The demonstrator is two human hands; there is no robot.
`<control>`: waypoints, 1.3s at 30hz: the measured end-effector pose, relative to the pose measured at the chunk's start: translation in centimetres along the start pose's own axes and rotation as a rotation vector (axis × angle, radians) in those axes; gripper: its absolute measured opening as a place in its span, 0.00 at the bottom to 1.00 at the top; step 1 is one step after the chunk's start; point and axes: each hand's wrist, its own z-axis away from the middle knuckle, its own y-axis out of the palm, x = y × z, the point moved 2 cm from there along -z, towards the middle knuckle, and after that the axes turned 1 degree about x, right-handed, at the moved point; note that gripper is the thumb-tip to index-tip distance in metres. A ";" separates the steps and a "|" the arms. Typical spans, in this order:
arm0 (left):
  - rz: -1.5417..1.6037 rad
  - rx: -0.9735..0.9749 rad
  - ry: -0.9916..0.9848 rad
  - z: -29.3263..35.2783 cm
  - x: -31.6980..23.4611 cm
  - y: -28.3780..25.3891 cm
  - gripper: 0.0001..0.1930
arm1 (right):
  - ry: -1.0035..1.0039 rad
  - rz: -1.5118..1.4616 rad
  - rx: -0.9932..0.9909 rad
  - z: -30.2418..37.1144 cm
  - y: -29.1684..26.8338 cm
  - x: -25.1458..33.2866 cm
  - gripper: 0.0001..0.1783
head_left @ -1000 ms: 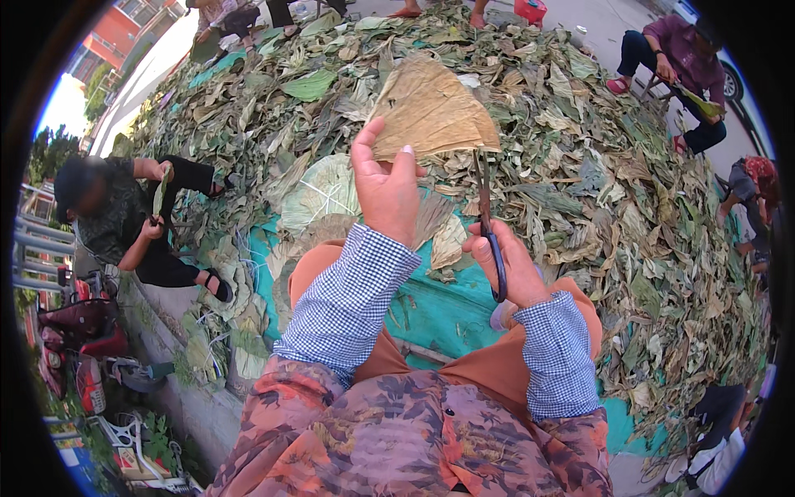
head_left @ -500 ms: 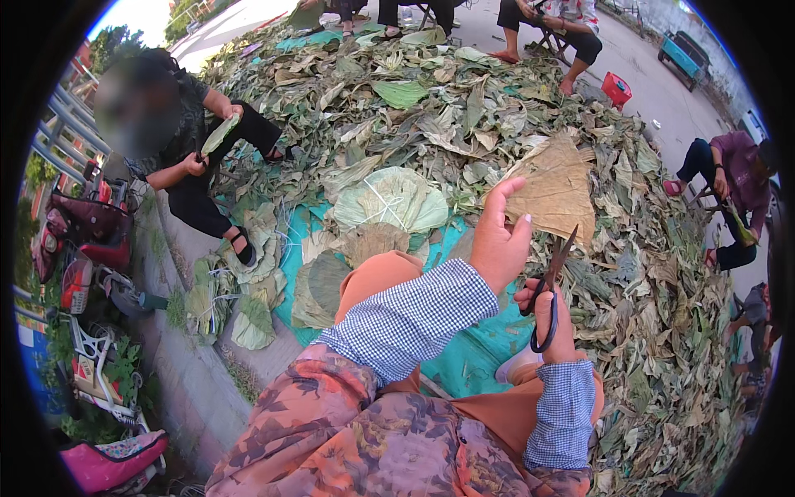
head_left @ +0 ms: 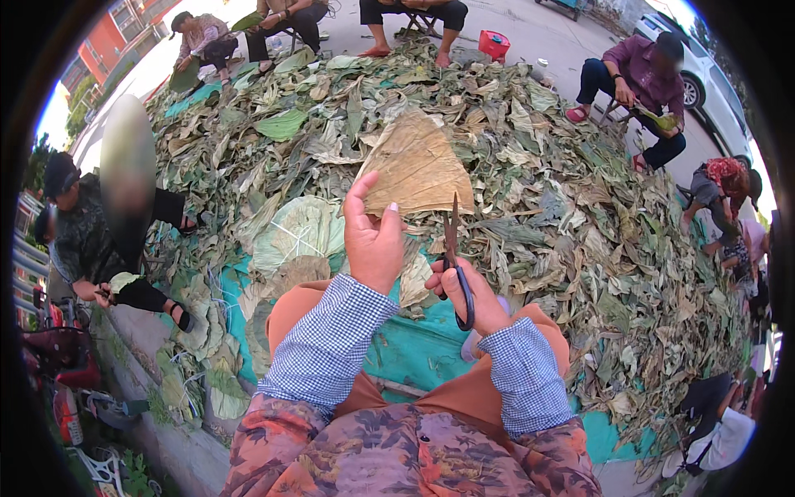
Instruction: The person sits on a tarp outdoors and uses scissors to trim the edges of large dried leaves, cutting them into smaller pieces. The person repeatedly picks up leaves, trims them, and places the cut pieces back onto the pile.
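Note:
My left hand (head_left: 377,248) is closed on a dry brown leaf (head_left: 422,161), folded into a fan shape, at its lower left edge. The thumb shows in front and the fingers lie partly behind it. In my right hand (head_left: 482,300) is a pair of scissors (head_left: 451,236), with dark blades and dark loop handles. The blades point upward and look nearly closed. Their tips overlap the leaf's lower right edge in view; whether they touch it I cannot tell. Below my left hand's side lies a round bundle of pale green leaves (head_left: 281,236) tied with white string.
A wide heap of dried leaves (head_left: 571,240) spreads ahead and right over a green sheet (head_left: 422,352). More tied leaf bundles (head_left: 224,389) lie at the left. Several seated people (head_left: 633,79) handle leaves around the heap. A red container (head_left: 494,45) stands behind it.
The view has turned to the right, so people and heap sit further left in it. My left hand still holds the leaf and my right hand the scissors, whose blades now point more upright.

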 end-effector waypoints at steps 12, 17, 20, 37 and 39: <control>-0.185 0.089 0.128 0.5 0.8 1.3 0.25 | 0.091 -0.118 0.009 0.5 -0.6 1.2 0.32; -0.177 0.112 -0.005 0.7 0.8 1.6 0.24 | 0.127 -0.149 -0.029 0.8 -1.0 1.7 0.27; -0.138 0.082 0.027 1.0 0.0 2.0 0.25 | 0.166 -0.187 -0.057 1.2 -1.2 2.9 0.25; -0.095 0.018 0.010 0.1 0.7 0.6 0.25 | 0.067 -0.018 0.111 0.8 -0.3 2.0 0.37; -0.110 0.061 0.037 0.5 0.6 1.2 0.25 | 0.059 -0.035 0.082 0.7 -0.2 1.4 0.35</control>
